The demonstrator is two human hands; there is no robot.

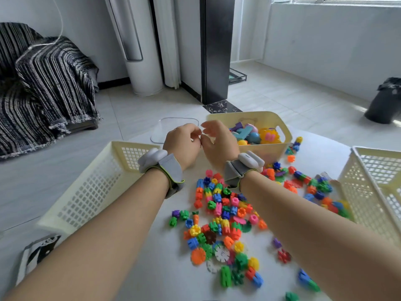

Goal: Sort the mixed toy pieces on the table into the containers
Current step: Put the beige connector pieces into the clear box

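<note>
Left hand (184, 141) and right hand (219, 141) meet with curled fingers beside the bin (260, 151); whether they hold a piece cannot be told. Toy pieces (225, 216) lie heaped on the table (162, 268); sorting appears early, and the next move calls for pinching one piece

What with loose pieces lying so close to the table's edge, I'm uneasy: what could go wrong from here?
1. The right forearm reaches across the toy pile; drawing it back could sweep the green piece near the front edge onto the floor.
2. The left hand and right hand meet above the table, seemingly outside any container; whatever they may be working could drop and roll away.
</note>
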